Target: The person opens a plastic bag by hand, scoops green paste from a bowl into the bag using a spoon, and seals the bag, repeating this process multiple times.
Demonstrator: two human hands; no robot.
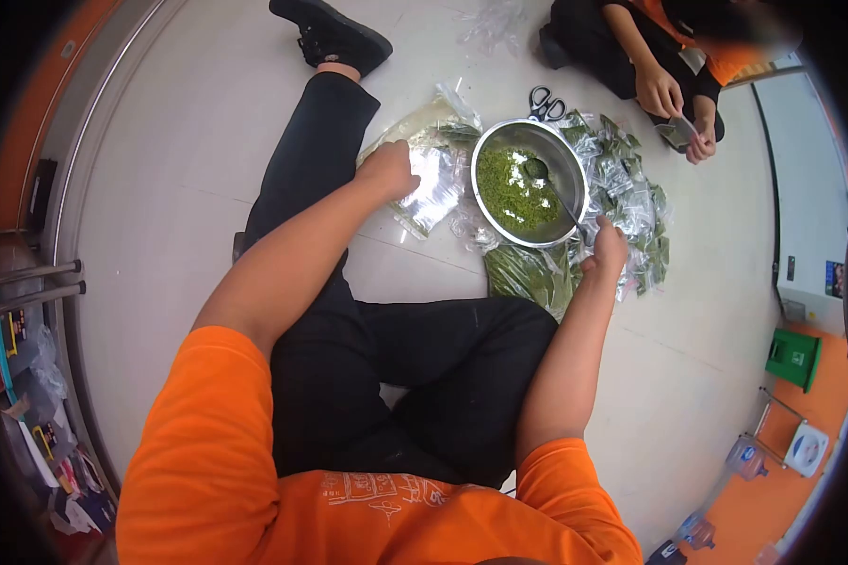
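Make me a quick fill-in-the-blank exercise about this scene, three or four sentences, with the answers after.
1. The metal bowl on the floor holds loose ____ leaves.
2. The left hand rests on a shiny ____ pouch beside the bowl.
3. The right hand grips the handle of a ____ whose head lies in the bowl.
4. Just beyond the bowl's far rim lies a pair of black-handled ____.

Missing words: green; foil; spoon; scissors

One head-worn fisheye camera looks steeply down from above, fairly near, onto the floor [188, 141] around the steel bowl [530, 184].
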